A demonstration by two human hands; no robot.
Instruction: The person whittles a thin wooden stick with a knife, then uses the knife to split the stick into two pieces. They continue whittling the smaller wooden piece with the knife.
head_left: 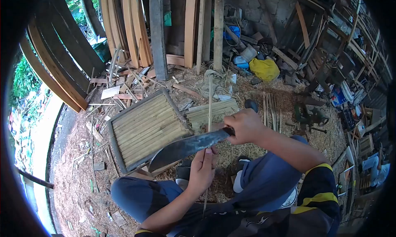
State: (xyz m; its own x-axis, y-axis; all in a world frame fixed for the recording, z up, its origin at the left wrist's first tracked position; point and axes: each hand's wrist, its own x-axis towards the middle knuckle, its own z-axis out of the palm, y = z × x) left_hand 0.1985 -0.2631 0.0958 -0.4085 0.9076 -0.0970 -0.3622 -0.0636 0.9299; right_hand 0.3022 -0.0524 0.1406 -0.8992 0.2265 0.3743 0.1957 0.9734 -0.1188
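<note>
My right hand (246,127) is wrapped around the dark handle of a machete (185,147). Its broad blade points left and crosses over a long, thin bamboo strip (210,99). Just below the blade, my left hand (201,171) pinches that strip, which runs from the floor ahead back toward my lap. Beyond the blade on the left lies a wooden-framed panel of bamboo slats (144,127). A bundle of thin bamboo strips (214,113) rests on the ground beside the panel, partly behind the machete and my right hand.
Wood shavings (78,167) and offcuts cover the ground around my bent legs. Tall planks (156,35) lean along the back. Near the wall sits a yellow bag (264,69). A rusty metal tool (315,116) stands to the right, with stacked scrap wood behind it.
</note>
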